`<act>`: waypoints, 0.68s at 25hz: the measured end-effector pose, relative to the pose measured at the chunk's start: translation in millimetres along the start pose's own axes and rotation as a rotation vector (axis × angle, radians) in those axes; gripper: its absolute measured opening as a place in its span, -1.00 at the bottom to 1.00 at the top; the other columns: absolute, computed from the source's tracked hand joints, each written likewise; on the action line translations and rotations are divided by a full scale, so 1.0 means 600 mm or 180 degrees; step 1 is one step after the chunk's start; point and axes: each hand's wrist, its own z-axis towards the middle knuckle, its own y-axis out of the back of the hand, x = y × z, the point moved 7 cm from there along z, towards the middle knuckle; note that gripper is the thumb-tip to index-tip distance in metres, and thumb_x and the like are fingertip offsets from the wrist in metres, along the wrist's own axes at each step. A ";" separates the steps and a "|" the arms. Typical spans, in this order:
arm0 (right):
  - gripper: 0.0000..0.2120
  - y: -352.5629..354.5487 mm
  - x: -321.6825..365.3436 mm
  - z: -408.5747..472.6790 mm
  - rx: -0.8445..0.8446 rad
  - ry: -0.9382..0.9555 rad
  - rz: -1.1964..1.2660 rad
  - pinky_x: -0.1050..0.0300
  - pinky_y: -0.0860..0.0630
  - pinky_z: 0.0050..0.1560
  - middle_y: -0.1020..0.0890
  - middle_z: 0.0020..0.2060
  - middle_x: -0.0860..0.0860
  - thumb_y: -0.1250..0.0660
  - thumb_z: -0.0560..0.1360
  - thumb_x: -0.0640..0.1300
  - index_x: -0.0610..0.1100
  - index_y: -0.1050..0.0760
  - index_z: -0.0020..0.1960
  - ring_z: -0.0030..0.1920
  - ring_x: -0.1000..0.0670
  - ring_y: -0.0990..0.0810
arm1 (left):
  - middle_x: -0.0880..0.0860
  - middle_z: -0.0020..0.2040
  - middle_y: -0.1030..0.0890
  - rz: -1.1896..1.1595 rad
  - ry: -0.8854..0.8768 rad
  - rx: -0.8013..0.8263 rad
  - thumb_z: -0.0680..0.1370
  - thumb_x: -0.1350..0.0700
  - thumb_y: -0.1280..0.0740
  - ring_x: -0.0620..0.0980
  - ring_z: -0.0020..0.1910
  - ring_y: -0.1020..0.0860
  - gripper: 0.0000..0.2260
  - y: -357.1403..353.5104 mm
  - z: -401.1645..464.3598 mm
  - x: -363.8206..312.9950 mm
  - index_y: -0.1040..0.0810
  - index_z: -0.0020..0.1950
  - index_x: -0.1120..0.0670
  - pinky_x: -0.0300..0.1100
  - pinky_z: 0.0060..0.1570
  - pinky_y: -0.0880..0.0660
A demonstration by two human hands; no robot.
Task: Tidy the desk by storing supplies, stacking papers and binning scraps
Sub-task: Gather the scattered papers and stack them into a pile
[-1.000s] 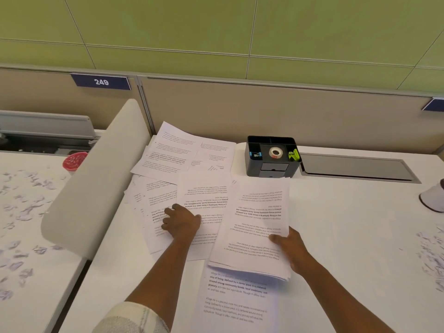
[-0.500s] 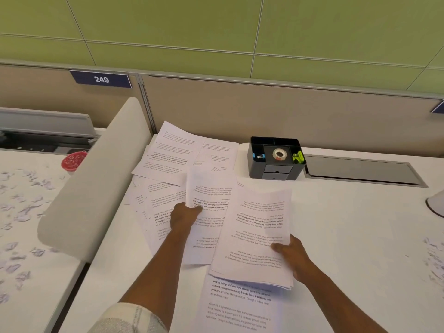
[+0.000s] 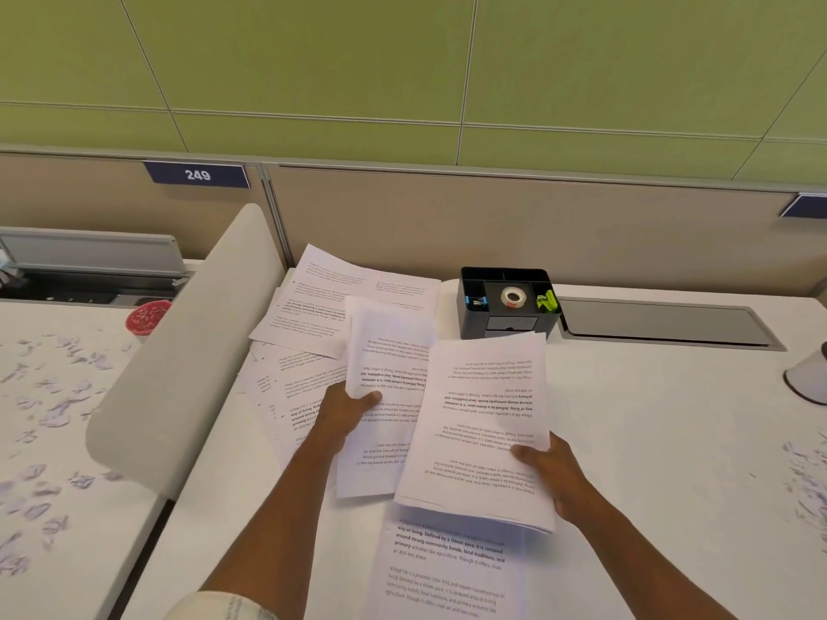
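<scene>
While both hands' fingers grasp papers (image 3: 483, 422), the organizer (image 3: 508, 322) holds tape (image 3: 513, 298), clips (image 3: 477, 301).

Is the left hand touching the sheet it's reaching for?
Touching. The head view shows the left hand pinching the sheet, thumb lying on its printed face.

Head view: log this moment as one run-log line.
phase: stacking papers | left hand: pinches single sheet | right hand: grips paper stack | loose sheets: left on desk
</scene>
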 end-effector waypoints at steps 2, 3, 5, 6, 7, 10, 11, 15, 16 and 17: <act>-0.70 0.008 0.009 -0.005 0.0007 0.0064 0.0118 -0.04 -0.67 -0.13 -0.73 -0.02 -0.11 -0.38 0.48 -0.38 -0.13 -0.55 0.16 -0.05 -0.18 -0.72 | 0.05 -0.04 -0.71 -0.0132 -0.0108 0.0004 0.46 0.15 -0.55 0.08 -0.05 -0.69 -0.77 0.009 -0.006 -0.013 -0.64 0.08 0.08 -0.06 -0.07 -0.59; -0.70 0.013 0.012 -0.008 0.0010 0.0104 0.0182 -0.02 -0.66 -0.16 -0.73 -0.01 -0.12 -0.38 0.48 -0.38 -0.14 -0.55 0.16 -0.05 -0.19 -0.72 | 0.02 -0.06 -0.72 -0.0173 -0.0154 -0.0006 0.45 0.13 -0.56 0.05 -0.08 -0.70 -0.79 0.015 -0.009 -0.019 -0.65 0.04 0.05 -0.11 -0.13 -0.60; -0.69 0.028 0.016 -0.011 0.0000 0.0186 0.0319 -0.01 -0.66 -0.17 -0.72 0.01 -0.14 -0.39 0.46 -0.39 -0.17 -0.55 0.18 -0.03 -0.21 -0.72 | -0.04 -0.13 -0.74 -0.0247 -0.0225 -0.0031 0.41 0.08 -0.59 -0.02 -0.17 -0.72 -0.82 0.032 -0.015 -0.032 -0.66 -0.06 0.02 -0.20 -0.30 -0.60; -0.68 0.036 0.016 -0.013 -0.0015 0.0215 0.0374 -0.02 -0.66 -0.16 -0.72 0.02 -0.15 -0.39 0.46 -0.38 -0.19 -0.55 0.19 -0.02 -0.23 -0.71 | -0.05 -0.15 -0.75 -0.0302 -0.0253 -0.0024 0.39 0.05 -0.60 -0.03 -0.19 -0.73 -0.80 0.041 -0.019 -0.040 -0.67 -0.06 0.01 -0.21 -0.32 -0.61; -0.67 0.044 0.017 -0.014 -0.0047 0.0238 0.0409 -0.04 -0.65 -0.15 -0.72 0.03 -0.16 -0.40 0.46 -0.38 -0.20 -0.55 0.20 -0.01 -0.24 -0.71 | -0.04 -0.14 -0.75 -0.0355 -0.0285 0.0001 0.36 0.02 -0.61 -0.01 -0.18 -0.73 -0.75 0.050 -0.024 -0.049 -0.68 -0.04 0.02 -0.17 -0.30 -0.63; -0.69 0.072 0.020 -0.017 -0.0292 0.0326 0.0399 -0.01 -0.65 -0.18 -0.73 0.00 -0.12 -0.40 0.46 -0.37 -0.16 -0.57 0.18 -0.06 -0.19 -0.73 | 0.04 -0.06 -0.75 -0.0518 -0.0374 0.0163 0.28 -0.04 -0.65 0.08 -0.11 -0.73 -0.57 0.075 -0.038 -0.078 -0.68 0.08 0.08 -0.04 -0.16 -0.66; -0.71 0.081 0.022 -0.018 -0.0392 0.0364 0.0386 0.03 -0.65 -0.22 -0.74 -0.02 -0.09 -0.40 0.47 -0.37 -0.14 -0.58 0.15 -0.09 -0.15 -0.73 | 0.08 -0.02 -0.74 -0.0603 -0.0376 0.0284 0.27 -0.05 -0.65 0.11 -0.07 -0.73 -0.51 0.080 -0.043 -0.086 -0.67 0.11 0.10 -0.01 -0.13 -0.66; -0.73 0.082 0.024 -0.023 -0.0429 0.0420 0.0411 0.08 -0.64 -0.26 -0.74 -0.04 -0.08 -0.40 0.47 -0.37 -0.13 -0.58 0.12 -0.12 -0.12 -0.74 | 0.17 0.14 -0.70 -0.0788 -0.0354 0.0979 0.22 -0.14 -0.66 0.20 0.10 -0.68 -0.29 0.070 -0.068 -0.110 -0.61 0.26 0.16 0.06 -0.01 -0.65; -0.72 0.070 0.026 -0.024 -0.0347 0.0428 0.0412 0.07 -0.64 -0.25 -0.74 -0.03 -0.10 -0.40 0.47 -0.36 -0.15 -0.58 0.14 -0.11 -0.14 -0.74 | 0.17 0.17 -0.68 -0.0788 -0.0371 0.1114 0.22 -0.16 -0.66 0.21 0.14 -0.66 -0.26 0.061 -0.074 -0.114 -0.59 0.29 0.16 0.08 0.05 -0.64; -0.71 0.055 0.030 -0.026 -0.0247 0.0447 0.0402 0.06 -0.65 -0.24 -0.74 -0.02 -0.11 -0.41 0.46 -0.36 -0.16 -0.58 0.15 -0.09 -0.15 -0.73 | 0.18 0.19 -0.67 -0.0788 -0.0382 0.1223 0.22 -0.16 -0.66 0.21 0.17 -0.65 -0.24 0.052 -0.081 -0.117 -0.57 0.31 0.16 0.10 0.10 -0.62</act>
